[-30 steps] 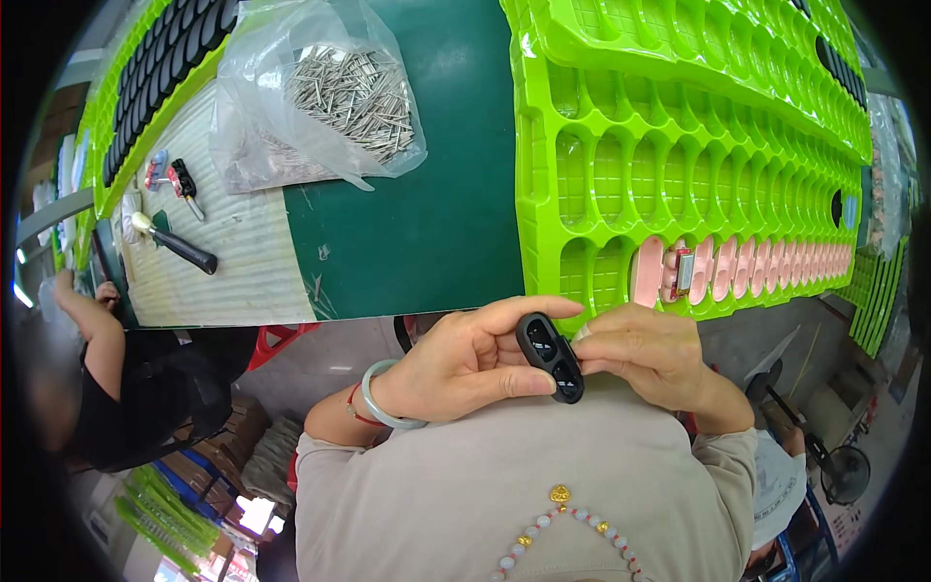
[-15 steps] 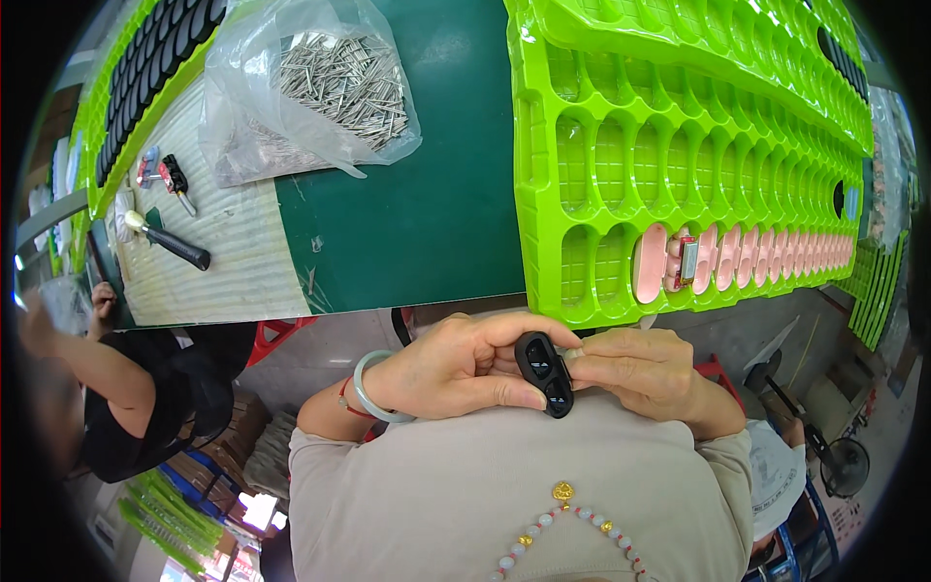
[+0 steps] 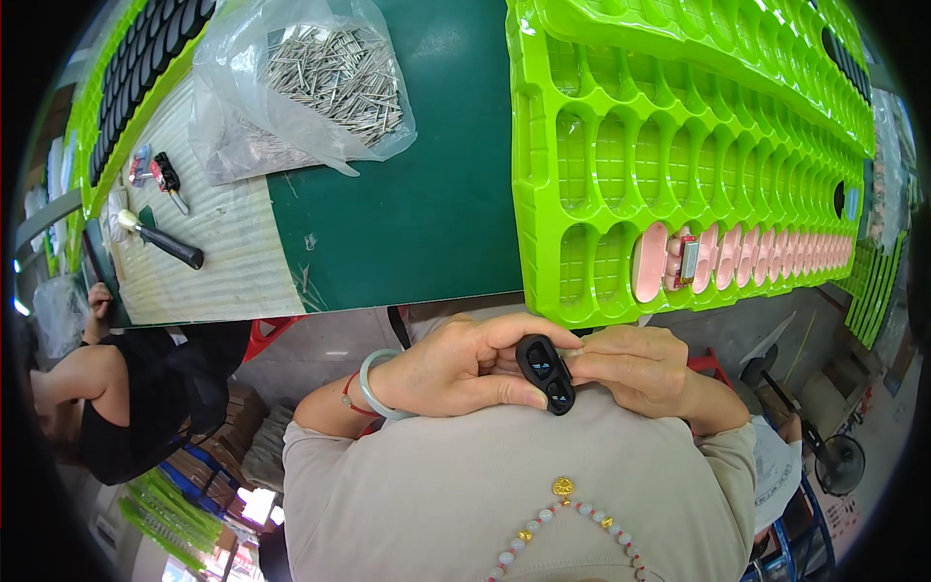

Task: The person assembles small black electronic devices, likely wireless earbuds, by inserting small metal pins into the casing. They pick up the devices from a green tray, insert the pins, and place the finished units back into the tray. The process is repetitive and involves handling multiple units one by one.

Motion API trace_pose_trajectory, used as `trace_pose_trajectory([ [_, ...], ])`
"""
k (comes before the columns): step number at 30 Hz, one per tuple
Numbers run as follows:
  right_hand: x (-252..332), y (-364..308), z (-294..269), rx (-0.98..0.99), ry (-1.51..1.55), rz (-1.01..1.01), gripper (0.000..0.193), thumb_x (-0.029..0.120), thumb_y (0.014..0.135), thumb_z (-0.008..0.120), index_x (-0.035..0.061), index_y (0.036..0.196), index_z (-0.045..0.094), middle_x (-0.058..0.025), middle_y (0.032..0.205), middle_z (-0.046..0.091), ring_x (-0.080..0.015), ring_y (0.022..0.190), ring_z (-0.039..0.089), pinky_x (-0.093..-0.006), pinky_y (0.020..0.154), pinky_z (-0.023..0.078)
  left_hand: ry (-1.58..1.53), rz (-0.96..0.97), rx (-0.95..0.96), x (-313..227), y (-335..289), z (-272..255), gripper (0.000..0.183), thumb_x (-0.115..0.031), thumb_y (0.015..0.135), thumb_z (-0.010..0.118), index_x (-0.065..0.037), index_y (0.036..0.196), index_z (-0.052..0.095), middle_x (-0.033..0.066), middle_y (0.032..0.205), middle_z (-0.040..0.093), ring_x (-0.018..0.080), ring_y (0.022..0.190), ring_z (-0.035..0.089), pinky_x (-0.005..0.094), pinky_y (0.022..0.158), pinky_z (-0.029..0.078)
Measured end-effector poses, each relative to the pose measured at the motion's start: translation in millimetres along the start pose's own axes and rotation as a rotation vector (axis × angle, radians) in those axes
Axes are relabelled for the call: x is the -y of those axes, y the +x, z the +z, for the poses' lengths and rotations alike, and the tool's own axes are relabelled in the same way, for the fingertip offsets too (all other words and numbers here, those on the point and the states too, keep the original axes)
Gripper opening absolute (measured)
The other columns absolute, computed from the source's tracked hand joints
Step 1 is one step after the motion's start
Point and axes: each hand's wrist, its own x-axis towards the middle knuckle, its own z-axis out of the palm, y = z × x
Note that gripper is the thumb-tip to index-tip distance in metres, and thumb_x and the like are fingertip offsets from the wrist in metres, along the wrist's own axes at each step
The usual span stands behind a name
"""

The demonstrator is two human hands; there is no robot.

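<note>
My left hand [image 3: 465, 361] is closed round a small black oval earbud case [image 3: 546, 373], held tilted just in front of my shirt. Two glossy hollows with light marks face up in it. My right hand [image 3: 635, 367] meets its right side, with thumb and fingers pinched together. A small pale bit shows between those fingertips, too little to name. Just beyond my hands stands the green tray [image 3: 543, 262]. Its nearest row holds pink oval shells [image 3: 651, 262], and one slot has a red and silver part [image 3: 687, 262] in it.
On the green table [image 3: 436, 223] lie an open plastic bag of thin metal pins [image 3: 339, 82], a black-handled tool [image 3: 170, 247] and a small red and black tool [image 3: 170, 175]. More green trays with black pieces [image 3: 145, 78] stand left. A co-worker's arm [image 3: 82, 388] is at far left.
My hands and the black case stay almost where they were. The view has shifted slightly, and the co-worker's arm at far left has lowered.
</note>
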Motion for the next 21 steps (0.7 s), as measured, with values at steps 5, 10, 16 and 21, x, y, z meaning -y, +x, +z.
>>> trace_pose_trajectory([
  [5,0.2,2.7,-2.2,-0.016,0.015,0.030,0.024,-0.007,0.066,0.066,-0.0029,0.090,0.062,-0.0130,0.080,0.064,-0.0242,0.068,0.063,-0.0302,0.059,0.052,-0.087,-0.008,-0.004,-2.6,2.9,-0.4,0.049,0.001,0.077,0.067,0.005,0.121,0.045,0.0102,0.106,0.058,0.0133,0.096,0.058,0.0269,0.081,0.048],
  [10,2.0,6.2,-3.7,-0.050,0.033,0.060,0.023,-0.007,0.067,0.067,-0.0023,0.089,0.062,-0.0126,0.079,0.063,-0.0237,0.068,0.063,-0.0299,0.059,0.051,-0.217,0.000,-0.043,-4.0,5.8,2.1,0.049,0.003,0.077,0.066,0.005,0.121,0.045,0.0094,0.105,0.058,0.0131,0.096,0.058,0.0269,0.083,0.048],
  [16,3.4,7.2,-5.1,-0.074,0.029,0.070,0.024,-0.008,0.066,0.067,-0.0015,0.089,0.063,-0.0122,0.078,0.063,-0.0231,0.068,0.063,-0.0290,0.059,0.051,-0.258,0.008,-0.055,-3.2,8.1,3.9,0.051,0.004,0.076,0.066,0.005,0.122,0.045,0.0096,0.109,0.057,0.0131,0.096,0.058,0.0272,0.083,0.048],
  [21,3.8,6.6,-4.9,-0.072,0.029,0.073,0.023,-0.007,0.067,0.067,-0.0014,0.088,0.063,-0.0121,0.078,0.063,-0.0229,0.068,0.063,-0.0288,0.059,0.051,-0.203,-0.009,-0.040,-4.6,7.2,3.2,0.051,0.004,0.076,0.066,0.005,0.122,0.044,0.0103,0.111,0.056,0.0133,0.099,0.057,0.0273,0.084,0.048],
])
